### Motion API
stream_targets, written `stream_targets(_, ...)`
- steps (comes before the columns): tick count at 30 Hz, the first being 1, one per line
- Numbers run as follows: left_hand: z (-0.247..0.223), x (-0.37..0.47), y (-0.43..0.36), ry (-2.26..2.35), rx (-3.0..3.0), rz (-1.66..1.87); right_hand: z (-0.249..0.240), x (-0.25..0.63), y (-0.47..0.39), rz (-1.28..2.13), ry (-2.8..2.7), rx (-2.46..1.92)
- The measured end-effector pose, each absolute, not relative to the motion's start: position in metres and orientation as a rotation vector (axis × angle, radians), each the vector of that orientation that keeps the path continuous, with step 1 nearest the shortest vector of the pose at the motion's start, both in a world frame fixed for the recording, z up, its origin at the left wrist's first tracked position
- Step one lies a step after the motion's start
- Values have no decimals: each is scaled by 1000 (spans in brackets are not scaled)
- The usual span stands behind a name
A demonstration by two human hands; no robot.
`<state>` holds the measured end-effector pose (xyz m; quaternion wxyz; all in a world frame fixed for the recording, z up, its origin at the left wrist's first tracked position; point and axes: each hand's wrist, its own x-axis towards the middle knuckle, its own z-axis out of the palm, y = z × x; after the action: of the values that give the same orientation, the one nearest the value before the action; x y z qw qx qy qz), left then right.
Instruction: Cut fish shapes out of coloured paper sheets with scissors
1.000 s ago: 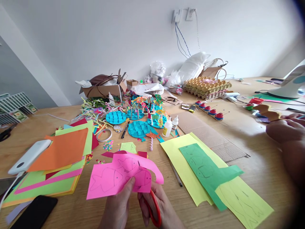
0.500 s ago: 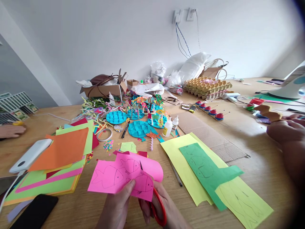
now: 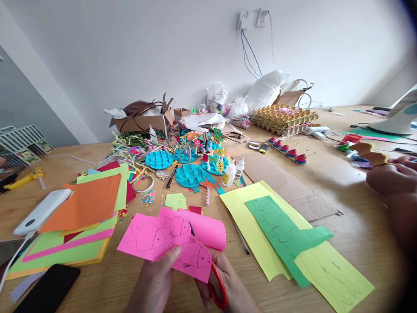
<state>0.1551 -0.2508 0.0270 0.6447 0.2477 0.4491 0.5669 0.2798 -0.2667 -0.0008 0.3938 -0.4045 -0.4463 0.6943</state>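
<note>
Pinched under the thumb of my left hand is a pink sheet of paper with three fish drawn on it in dark outline. My right hand grips red-handled scissors below the paper's right side. The dark blade tip pokes up at a cut between the drawn fish, and most of the blades are hidden by the paper. Behind the cut, the sheet's far part curls over into a roll. A light green paper piece with a fish drawing lies just beyond.
Coloured paper is stacked at left, near a black phone. Green paper lies over yellow sheets at right. Blue discs with paper fish, glue bottles and tape stand ahead. A co-worker's hand holds egg-carton card.
The pink paper has tilted, its right side dropping and its left corner shifting slightly left. At far left, a person's hand has withdrawn and a yellow glue gun now shows.
</note>
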Motion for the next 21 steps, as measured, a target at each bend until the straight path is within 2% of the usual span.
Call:
stream_targets(10,17,150,-246,1003,579,1258,9,280,-266,1818,-1100,-1085)
stream_targets(21,32,142,-241,1058,555,1200,2,295,-268,1864,-1261,-910)
